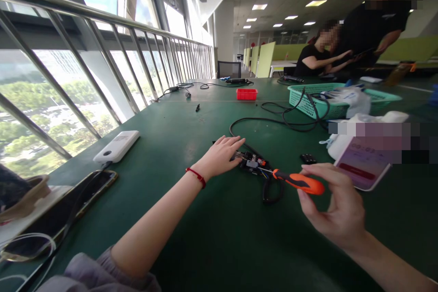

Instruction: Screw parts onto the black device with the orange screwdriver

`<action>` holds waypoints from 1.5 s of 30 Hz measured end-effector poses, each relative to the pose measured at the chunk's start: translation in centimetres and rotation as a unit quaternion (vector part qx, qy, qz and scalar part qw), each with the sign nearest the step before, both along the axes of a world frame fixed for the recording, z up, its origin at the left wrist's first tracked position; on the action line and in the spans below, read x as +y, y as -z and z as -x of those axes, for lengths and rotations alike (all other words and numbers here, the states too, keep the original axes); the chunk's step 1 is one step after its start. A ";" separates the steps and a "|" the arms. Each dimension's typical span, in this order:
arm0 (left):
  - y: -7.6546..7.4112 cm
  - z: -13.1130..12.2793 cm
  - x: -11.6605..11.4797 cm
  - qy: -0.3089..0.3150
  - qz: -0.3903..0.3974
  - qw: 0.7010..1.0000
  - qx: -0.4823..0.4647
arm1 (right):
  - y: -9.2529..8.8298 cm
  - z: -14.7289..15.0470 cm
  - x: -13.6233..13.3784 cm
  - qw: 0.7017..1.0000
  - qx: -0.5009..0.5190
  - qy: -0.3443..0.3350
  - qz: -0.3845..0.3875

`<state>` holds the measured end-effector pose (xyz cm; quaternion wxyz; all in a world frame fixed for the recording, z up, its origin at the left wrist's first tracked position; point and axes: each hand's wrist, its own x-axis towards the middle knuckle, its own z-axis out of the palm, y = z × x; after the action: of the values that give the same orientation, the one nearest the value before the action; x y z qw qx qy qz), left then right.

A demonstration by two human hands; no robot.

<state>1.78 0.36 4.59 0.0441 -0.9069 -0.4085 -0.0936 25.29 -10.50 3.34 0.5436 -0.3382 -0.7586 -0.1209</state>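
My left hand (224, 153) lies flat with fingers stretched out, pressing on a small opened electrical device (253, 163) with coloured wires on the green table (212, 232). My right hand (333, 203) pinches the orange handle of a screwdriver (297, 181), whose tip points left into the device. A black cable (273, 121) runs from the device toward the back. A red string circles my left wrist.
A white power bank (117, 146) and a dark phone (68, 207) lie at left. A red tray (247, 94) and a teal basket (328, 100) stand farther back. A small black part (308, 159) and a phone (364, 162) lie at right. Two people sit far right.
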 end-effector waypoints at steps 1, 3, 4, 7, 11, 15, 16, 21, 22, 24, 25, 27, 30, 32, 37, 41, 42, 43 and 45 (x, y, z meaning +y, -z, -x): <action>-0.1 -0.2 0.2 -0.003 0.019 1.000 0.003 | 0.0 0.0 0.0 1.000 -0.005 -0.001 0.003; -0.3 -0.3 0.5 -0.013 0.055 0.998 0.011 | -0.2 0.1 -0.1 0.999 -0.039 0.000 0.022; -0.4 -0.3 0.6 -0.017 0.070 0.997 0.015 | -0.3 0.2 -0.1 0.997 -0.061 -0.005 0.041; -0.8 0.1 0.7 -0.025 0.089 0.995 0.026 | -0.6 0.4 -0.3 0.981 -0.121 -0.040 0.147; -1.0 0.7 -0.2 -0.050 0.061 0.996 0.046 | -0.5 0.7 -0.4 0.949 -0.195 -0.043 0.245; -0.7 2.0 -1.8 -0.114 0.073 0.990 0.048 | 0.1 1.3 -0.3 0.923 -0.266 -0.052 0.273; -0.6 2.6 -2.2 -0.134 0.077 0.987 0.039 | 0.3 1.4 -0.3 0.917 -0.282 -0.064 0.276; -0.4 7.2 -2.9 -0.263 0.080 0.961 0.001 | 0.6 1.7 -0.4 0.898 -0.312 -0.106 0.292; -0.5 8.3 -2.9 -0.296 0.076 0.952 0.004 | 0.6 1.7 -0.5 0.896 -0.312 -0.108 0.297; -1.0 10.7 -3.2 -0.371 0.072 0.926 0.015 | 0.7 1.6 -0.5 0.896 -0.310 -0.110 0.299; -1.4 11.8 -3.3 -0.408 0.070 0.910 0.019 | 0.7 1.5 -0.5 0.898 -0.307 -0.110 0.296; -2.1 13.9 -3.8 -0.467 0.051 0.883 0.025 | 0.8 1.4 -0.6 0.900 -0.303 -0.110 0.292; -3.1 16.5 -4.6 -0.556 -0.006 0.831 0.021 | 0.7 1.4 -0.6 0.891 -0.311 -0.112 0.312; -3.5 17.8 -5.0 -0.615 -0.041 0.787 0.022 | 0.5 1.5 -0.6 0.878 -0.322 -0.109 0.338; -3.2 19.4 -5.0 -0.652 -0.147 0.744 0.017 | 0.2 1.6 -0.6 0.864 -0.330 -0.102 0.366; -2.4 19.6 -4.7 -0.636 -0.141 0.759 0.012 | 0.3 1.6 -0.5 0.865 -0.331 -0.106 0.362; -2.2 19.7 -4.6 -0.631 -0.142 0.762 0.014 | 0.3 1.5 -0.5 0.864 -0.332 -0.107 0.363; -2.0 19.7 -4.6 -0.628 -0.144 0.764 0.018 | 0.4 1.5 -0.5 0.863 -0.331 -0.108 0.365; -1.9 19.8 -4.4 -0.628 -0.149 0.764 0.024 | 0.4 1.5 -0.4 0.861 -0.330 -0.112 0.371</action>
<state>-18.03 -4.08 6.47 0.2374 -0.4318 -0.8662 -0.0827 23.77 -10.93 2.97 0.1054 -0.3677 -0.9152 0.1267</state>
